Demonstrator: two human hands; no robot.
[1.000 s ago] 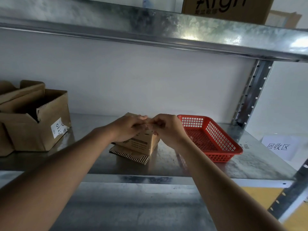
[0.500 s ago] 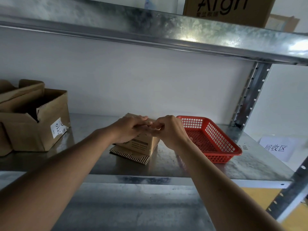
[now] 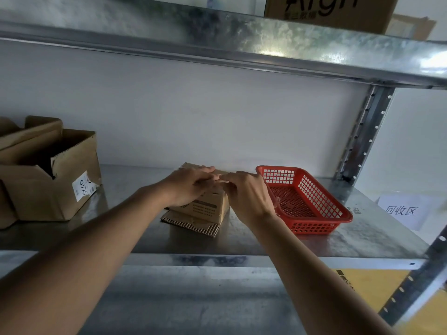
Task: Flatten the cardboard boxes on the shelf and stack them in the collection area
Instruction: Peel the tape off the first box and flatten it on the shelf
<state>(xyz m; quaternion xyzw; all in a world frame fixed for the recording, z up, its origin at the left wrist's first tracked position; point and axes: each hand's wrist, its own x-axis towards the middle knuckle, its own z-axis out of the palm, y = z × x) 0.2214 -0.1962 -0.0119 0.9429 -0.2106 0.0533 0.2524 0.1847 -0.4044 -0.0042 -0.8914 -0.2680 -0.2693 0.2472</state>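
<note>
Centrally, both hands, left hand [image 3: 186, 187], right hand [image 3: 246, 197], gripping small cardboard box [image 3: 205, 209], red basket [image 3: 338, 215] beside

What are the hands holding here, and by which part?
Both hands, left hand and right hand, grip the small cardboard box at its top edge.

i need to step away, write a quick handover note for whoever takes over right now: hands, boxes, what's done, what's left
Left hand and right hand: both on top of the small cardboard box at mid-shelf, fingers curled at its top seam; exact grip unclear.
The small box is not yet flattened and sits on a flat corrugated piece.
Open boxes at the left of the shelf stand unflattened.
Red basket is right of the small box; paper sign further right.
Left: flatten all boxes, stack them in the collection area.
</note>
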